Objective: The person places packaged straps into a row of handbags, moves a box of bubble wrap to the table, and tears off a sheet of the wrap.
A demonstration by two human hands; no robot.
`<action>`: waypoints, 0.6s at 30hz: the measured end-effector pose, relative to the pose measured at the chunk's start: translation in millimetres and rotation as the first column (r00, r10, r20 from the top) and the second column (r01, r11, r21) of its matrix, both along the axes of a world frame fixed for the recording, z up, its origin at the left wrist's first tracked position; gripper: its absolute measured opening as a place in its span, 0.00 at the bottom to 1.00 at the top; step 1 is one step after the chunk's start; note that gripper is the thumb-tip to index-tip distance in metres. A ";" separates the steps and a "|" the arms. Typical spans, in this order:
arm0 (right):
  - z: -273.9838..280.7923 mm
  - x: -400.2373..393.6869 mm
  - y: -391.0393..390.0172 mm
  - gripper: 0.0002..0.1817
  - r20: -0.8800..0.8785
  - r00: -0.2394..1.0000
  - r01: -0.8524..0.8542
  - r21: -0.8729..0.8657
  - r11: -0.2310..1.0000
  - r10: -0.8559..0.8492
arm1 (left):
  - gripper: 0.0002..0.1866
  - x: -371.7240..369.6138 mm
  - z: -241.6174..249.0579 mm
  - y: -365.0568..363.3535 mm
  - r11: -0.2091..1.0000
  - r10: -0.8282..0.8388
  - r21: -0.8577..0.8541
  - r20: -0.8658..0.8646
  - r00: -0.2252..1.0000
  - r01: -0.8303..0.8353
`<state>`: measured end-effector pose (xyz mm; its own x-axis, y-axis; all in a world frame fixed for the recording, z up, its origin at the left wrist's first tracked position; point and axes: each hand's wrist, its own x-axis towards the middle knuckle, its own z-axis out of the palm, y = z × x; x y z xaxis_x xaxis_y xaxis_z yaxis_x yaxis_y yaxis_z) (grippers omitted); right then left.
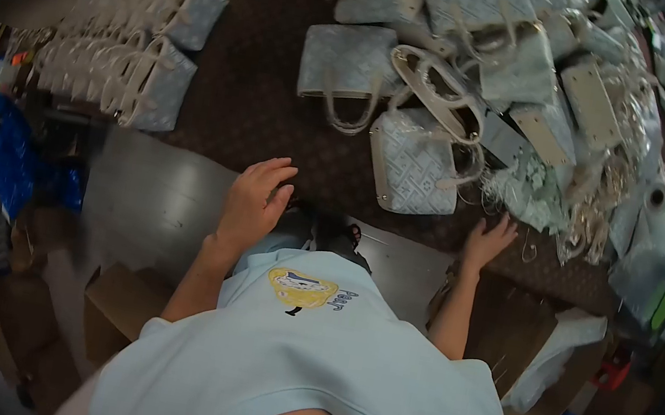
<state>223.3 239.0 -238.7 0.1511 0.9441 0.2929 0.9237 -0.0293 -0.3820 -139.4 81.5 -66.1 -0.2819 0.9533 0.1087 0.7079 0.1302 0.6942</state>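
My left hand [256, 202] is over the table's front edge with its fingers apart, holding nothing. My right hand [490, 241] is at the front edge farther right, fingers spread and empty, just below a heap of clear plastic and tags [533, 193]. Between and beyond my hands lies a light patterned handbag [417, 164], its handle toward the right. Behind it is another pale handbag [346, 60] with its handle toward me. A cream handle piece [439, 94] lies across the bags between them.
Rows of pale handbags [168, 83] stand at the left of the brown table [238, 86]. A large pile of bags [472, 2] covers the back right. Cardboard boxes [118, 304] and blue plastic [11, 154] are at the lower left; another box [508, 316] stands at the right.
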 end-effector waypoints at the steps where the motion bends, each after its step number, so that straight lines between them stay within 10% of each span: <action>1: -3.4 -4.5 -11.9 0.29 -0.010 1.000 0.021 -0.019 1.000 -0.021 | 0.12 -1.0 -0.4 3.7 0.999 -0.001 -0.036 0.025 1.000 0.002; 10: 4.9 -55.8 -73.6 0.26 -0.226 0.962 0.052 -0.395 0.917 -0.152 | 0.14 -42.1 -24.2 40.1 0.933 -0.352 -0.077 -0.007 0.936 0.350; 18: 47.0 31.3 -61.0 0.34 -0.309 0.862 0.343 -0.231 0.911 -0.403 | 0.15 -61.1 -27.3 84.6 0.902 -0.348 -0.130 0.348 0.871 0.412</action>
<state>254.5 178.0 -191.7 0.5637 0.8260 0.0057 0.6429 -0.4344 -0.6309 -200.5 166.1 -93.4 0.1183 0.9856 -0.1212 0.4837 0.0494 0.8738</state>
